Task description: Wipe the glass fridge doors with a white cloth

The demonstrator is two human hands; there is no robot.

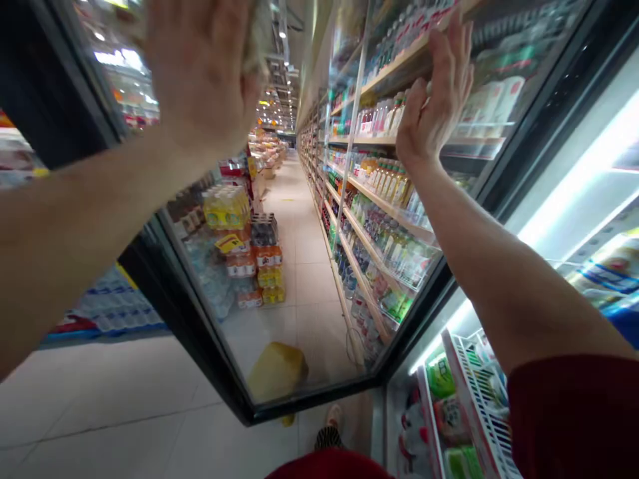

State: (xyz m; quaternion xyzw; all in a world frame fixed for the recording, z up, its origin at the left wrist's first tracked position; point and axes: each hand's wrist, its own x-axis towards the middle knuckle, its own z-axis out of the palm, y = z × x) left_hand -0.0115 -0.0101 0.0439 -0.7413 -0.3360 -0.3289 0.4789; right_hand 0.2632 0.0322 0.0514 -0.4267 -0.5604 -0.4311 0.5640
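Blur softens our left hand (200, 80), raised before the open glass door (314, 319). Pale thing (258, 40), perhaps a cloth, shows just beyond the fingers; whether they grip it, we cannot tell. A loose hold could let it slip down the pane. Drink packs (227, 206) stand stacked, seen through the glass. Lower, a yellow bulky thing (279, 372) sits near the door's bottom edge, our foot (334, 416) just below it; a careless swing could knock either. Our right hand (436, 100) has its fingers apart, nothing visible held, near or against the pane; contact we cannot confirm. Uneven pushing might turn the door on its hinge side and trap our right forearm against the frame. Far right, wire rack (482, 386) in the lit cooler, red sleeve (574, 412) beside it: fabric could snag there if we lean.
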